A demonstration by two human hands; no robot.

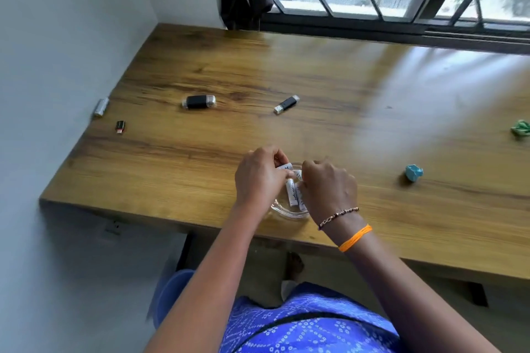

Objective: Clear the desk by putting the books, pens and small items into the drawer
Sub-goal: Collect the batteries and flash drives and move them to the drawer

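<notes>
Handling batteries at the desk's front edge

Holding white batteries (293,193) over a clear glass dish (289,210) just inside the desk's (315,89) near edge, the left hand (258,178) pinches one while the right hand (329,186) curls round others. Bare wood spreads beyond. Farther, in the left half of the frame, lie a small red-black drive (120,127), a black case (199,101), a USB stick (286,104) and a silver battery (101,107) at the wall edge. Two crumpled scraps (413,172) sit right.

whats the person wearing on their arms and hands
Both forearms are bare, with no sleeves in view. The left hand wears nothing. The right hand has a thin beaded bracelet at the wrist and an orange thread band just behind it. No rings are visible.
</notes>
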